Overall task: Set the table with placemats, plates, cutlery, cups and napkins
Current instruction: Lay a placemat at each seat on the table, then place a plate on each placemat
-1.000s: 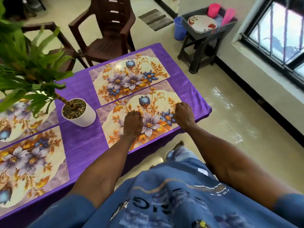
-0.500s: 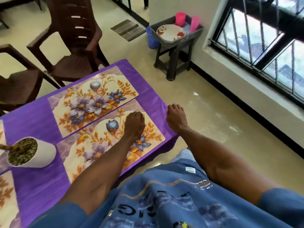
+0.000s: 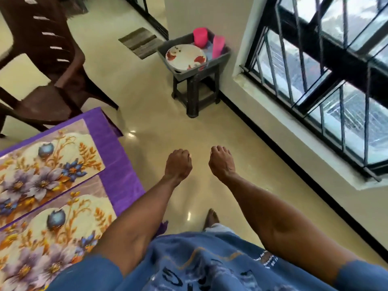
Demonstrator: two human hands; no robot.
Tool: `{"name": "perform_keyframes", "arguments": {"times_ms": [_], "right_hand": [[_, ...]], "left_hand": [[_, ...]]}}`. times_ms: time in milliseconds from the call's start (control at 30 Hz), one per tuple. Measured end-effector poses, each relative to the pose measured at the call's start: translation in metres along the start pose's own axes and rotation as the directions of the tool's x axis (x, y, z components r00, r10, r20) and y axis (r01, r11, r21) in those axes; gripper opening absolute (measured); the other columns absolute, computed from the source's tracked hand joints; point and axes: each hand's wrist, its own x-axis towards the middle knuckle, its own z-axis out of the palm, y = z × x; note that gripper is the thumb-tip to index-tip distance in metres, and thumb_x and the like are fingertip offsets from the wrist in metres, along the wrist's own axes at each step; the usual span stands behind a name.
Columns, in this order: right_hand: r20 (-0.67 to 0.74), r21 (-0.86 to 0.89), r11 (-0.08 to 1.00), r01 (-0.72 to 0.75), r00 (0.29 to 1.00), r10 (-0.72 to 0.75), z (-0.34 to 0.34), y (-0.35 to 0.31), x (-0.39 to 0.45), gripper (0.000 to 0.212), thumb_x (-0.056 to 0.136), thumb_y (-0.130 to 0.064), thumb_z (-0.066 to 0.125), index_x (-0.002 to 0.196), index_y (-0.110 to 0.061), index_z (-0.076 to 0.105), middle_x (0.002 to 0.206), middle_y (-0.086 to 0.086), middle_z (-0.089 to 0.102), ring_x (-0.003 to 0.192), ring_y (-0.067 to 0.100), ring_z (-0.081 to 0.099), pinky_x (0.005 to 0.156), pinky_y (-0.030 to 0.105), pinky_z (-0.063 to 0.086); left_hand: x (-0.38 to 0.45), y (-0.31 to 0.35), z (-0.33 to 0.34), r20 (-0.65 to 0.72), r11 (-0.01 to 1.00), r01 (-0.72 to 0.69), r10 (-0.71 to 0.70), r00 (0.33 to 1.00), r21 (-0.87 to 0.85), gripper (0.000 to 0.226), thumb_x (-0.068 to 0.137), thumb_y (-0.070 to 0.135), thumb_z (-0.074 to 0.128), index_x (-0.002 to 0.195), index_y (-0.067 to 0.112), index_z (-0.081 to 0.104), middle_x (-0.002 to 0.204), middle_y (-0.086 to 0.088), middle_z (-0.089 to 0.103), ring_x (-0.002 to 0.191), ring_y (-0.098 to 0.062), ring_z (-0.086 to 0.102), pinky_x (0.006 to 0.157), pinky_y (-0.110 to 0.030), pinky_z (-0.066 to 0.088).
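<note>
So both hands are off the table [image 3: 117, 156] now, hanging in the air over the floor just right of its purple edge. Left hand [image 3: 178, 164] and right hand [image 3: 221, 162] sit side by side, apart, fingers loosely curled, holding nothing. Two flowery placemats [image 3: 48, 164] lie on the table, one right beside the other. Well beyond the table, by the window, a stool carries a grey bin [image 3: 218, 59] with plates [image 3: 185, 56] and two pink cups [image 3: 200, 36] in it.
</note>
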Motion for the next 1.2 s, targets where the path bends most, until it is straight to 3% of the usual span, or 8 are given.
{"name": "perform_keyframes", "arguments": {"times_ms": [200,500,733,833,1000,1200], "right_hand": [[0.028,0.028,0.997,-0.067,0.997,0.066,-0.017,0.047,0.030,0.027,0.097,-0.010,0.037,0.111,-0.006,0.060,0.109,0.013,0.062,0.098,0.031,0.056,0.088,0.037,0.043],[0.168,0.084,0.994,-0.068,0.984,0.053,-0.016,0.046,0.098,0.032,0.092,-0.005,0.038,0.119,-0.004,0.057,0.115,0.016,0.059,0.095,0.035,0.058,0.082,0.038,0.046],[0.249,0.103,0.991,-0.080,0.967,0.052,0.003,0.024,0.202,0.031,0.091,-0.004,0.039,0.117,-0.005,0.057,0.109,0.016,0.061,0.089,0.031,0.060,0.077,0.043,0.055],[0.281,0.106,0.989,-0.104,0.957,0.071,0.005,0.003,0.261,0.030,0.094,-0.004,0.040,0.120,-0.005,0.055,0.107,0.014,0.061,0.085,0.027,0.059,0.071,0.039,0.055],[0.324,0.138,0.980,-0.142,0.942,0.091,0.012,-0.038,0.350,0.012,0.091,-0.004,0.041,0.095,-0.010,0.050,0.100,0.013,0.058,0.077,0.023,0.053,0.064,0.034,0.049],[0.320,0.202,0.961,-0.190,0.940,0.119,0.011,-0.081,0.446,0.029,0.091,-0.003,0.044,0.116,-0.005,0.058,0.110,0.018,0.063,0.089,0.036,0.063,0.076,0.044,0.056]], "left_hand": [[0.054,0.041,0.012,0.077,0.998,-0.028,0.024,0.997,0.049,0.022,0.096,0.019,0.046,0.093,0.007,0.064,0.096,-0.012,0.066,0.092,-0.031,0.059,0.078,-0.038,0.044],[0.114,0.030,0.028,0.201,0.994,0.093,-0.104,0.974,0.065,0.020,0.095,0.021,0.047,0.100,0.009,0.062,0.107,-0.012,0.063,0.096,-0.034,0.062,0.078,-0.037,0.048],[0.204,-0.026,0.026,0.294,0.991,0.097,-0.120,0.948,0.090,0.023,0.095,0.023,0.046,0.107,0.009,0.061,0.112,-0.013,0.061,0.101,-0.034,0.061,0.082,-0.039,0.049],[0.257,-0.062,0.016,0.336,0.991,0.063,-0.099,0.937,0.117,0.023,0.095,0.021,0.046,0.109,0.009,0.060,0.114,-0.012,0.061,0.106,-0.033,0.059,0.087,-0.038,0.047],[0.332,-0.133,-0.009,0.375,0.985,0.063,-0.119,0.919,0.159,0.027,0.096,0.022,0.044,0.114,0.008,0.059,0.118,-0.012,0.060,0.109,-0.031,0.058,0.089,-0.036,0.046],[0.415,-0.190,-0.037,0.372,0.981,0.108,-0.162,0.914,0.162,0.022,0.097,0.019,0.043,0.110,0.009,0.057,0.114,-0.009,0.059,0.106,-0.028,0.057,0.084,-0.033,0.043]]}}
